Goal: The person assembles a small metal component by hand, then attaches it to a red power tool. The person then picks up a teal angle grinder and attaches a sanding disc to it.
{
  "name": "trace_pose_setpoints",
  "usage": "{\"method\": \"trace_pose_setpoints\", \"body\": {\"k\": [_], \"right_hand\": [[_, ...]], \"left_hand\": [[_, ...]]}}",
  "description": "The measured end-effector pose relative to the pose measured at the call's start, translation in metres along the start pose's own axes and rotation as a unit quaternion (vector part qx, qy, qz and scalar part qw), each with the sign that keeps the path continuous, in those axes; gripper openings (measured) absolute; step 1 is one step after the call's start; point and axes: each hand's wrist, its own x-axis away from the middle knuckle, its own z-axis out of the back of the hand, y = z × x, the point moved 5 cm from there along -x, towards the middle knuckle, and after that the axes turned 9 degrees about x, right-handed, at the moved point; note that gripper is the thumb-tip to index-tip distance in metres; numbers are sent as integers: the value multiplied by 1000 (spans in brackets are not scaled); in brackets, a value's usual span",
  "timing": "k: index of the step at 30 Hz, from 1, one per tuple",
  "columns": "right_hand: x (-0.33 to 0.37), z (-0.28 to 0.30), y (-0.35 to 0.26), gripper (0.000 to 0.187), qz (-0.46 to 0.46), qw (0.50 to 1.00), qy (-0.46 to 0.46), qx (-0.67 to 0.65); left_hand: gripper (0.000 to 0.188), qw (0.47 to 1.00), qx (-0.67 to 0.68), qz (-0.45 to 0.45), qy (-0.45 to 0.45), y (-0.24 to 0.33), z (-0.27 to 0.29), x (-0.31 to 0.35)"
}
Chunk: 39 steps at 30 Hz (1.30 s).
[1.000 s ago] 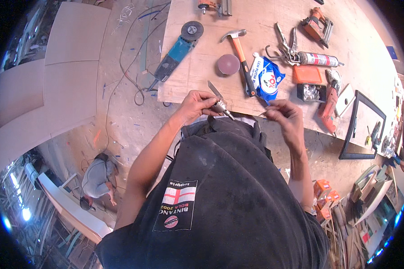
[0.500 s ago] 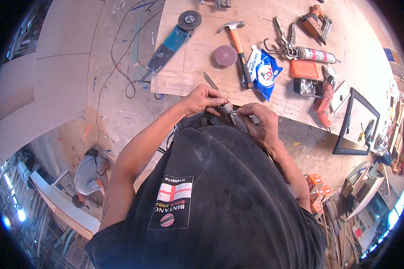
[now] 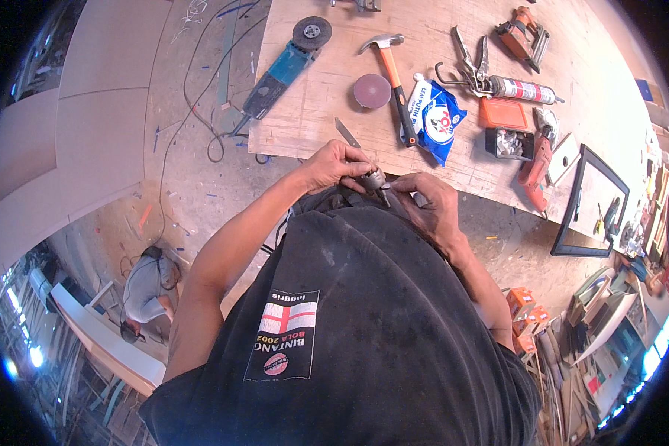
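My left hand (image 3: 334, 165) holds a small grey metal hole saw (image 3: 374, 181) by its side, close to my body at the table's near edge. A shank sticks out of it toward me. My right hand (image 3: 433, 202) is closed beside the hole saw, thumb and finger pinched against it; whatever small thing sits between them is too small to name. Just beyond my left fingers lies a narrow steel blade (image 3: 346, 133), its near end hidden by the hand. A round sanding disc (image 3: 372, 91) and an orange-handled hammer (image 3: 396, 78) rest farther up the plywood table.
On the table (image 3: 305, 137) stand an angle grinder (image 3: 286, 73), a blue-white glue bag (image 3: 438, 119), a caulking gun (image 3: 520, 90), an open box (image 3: 510, 143), a red drill (image 3: 537, 167) and a nail gun (image 3: 522, 39). Another person (image 3: 147, 286) crouches at left.
My right fingers have shifted slightly against the hole saw while my left hand keeps its hold. Part of another person now shows at the far right edge.
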Motion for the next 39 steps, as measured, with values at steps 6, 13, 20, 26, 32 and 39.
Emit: {"method": "trace_pose_setpoints", "body": {"k": [6,13,20,26,32,39], "right_hand": [[0,-1,2,21,6,1000,0,1],[0,0,1,19,-5,1000,-8,6],[-2,1,-3,19,68,997,-1,39],[1,0,-1,21,131,988,-23,77],[4,5,2,23,129,985,-75,91],[-5,15,-8,24,111,983,-110,91]], "left_hand": [[21,1000,-4,0,-4,0,-2,-2],[23,1000,-7,0,-2,-1,-1,-3],[26,1000,-24,4,7,1,-4,-2],[26,1000,-17,17,0,2,-6,-4],[25,999,-20,36,14,3,-9,-3],[25,999,-24,32,-4,2,-9,-6]]}}
